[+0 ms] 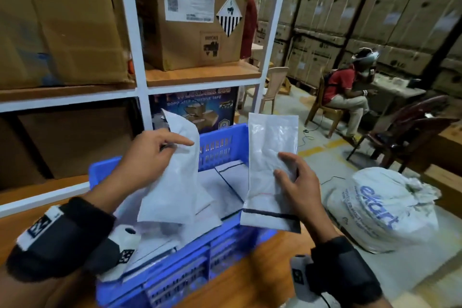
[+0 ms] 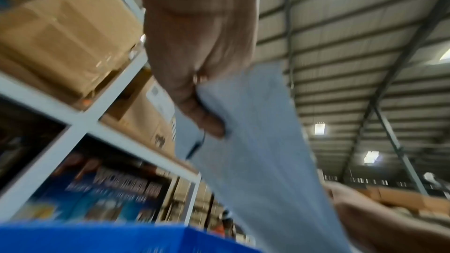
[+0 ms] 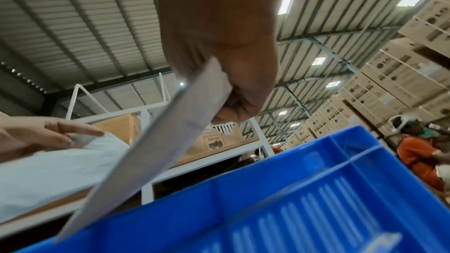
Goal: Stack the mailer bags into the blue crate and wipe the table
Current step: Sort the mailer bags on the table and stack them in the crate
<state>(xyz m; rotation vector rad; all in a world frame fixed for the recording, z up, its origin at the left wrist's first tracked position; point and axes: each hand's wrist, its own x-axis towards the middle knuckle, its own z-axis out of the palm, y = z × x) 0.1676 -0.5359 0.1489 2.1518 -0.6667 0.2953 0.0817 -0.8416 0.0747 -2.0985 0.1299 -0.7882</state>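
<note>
Our left hand [image 1: 147, 155] pinches one white mailer bag [image 1: 172, 177] near its upper edge, the forefinger pointing straight across it. Our right hand [image 1: 297, 182] has its fingers [image 1: 281, 177] curled on a second mailer bag [image 1: 271, 170], held upright with its black strip at the bottom. Both bags hang above the blue crate [image 1: 220, 147], which stands on the wooden desk [image 1: 240, 282] and already holds several mailer bags lying flat. A white sack [image 1: 385, 210] lies on the floor to the right.
</note>
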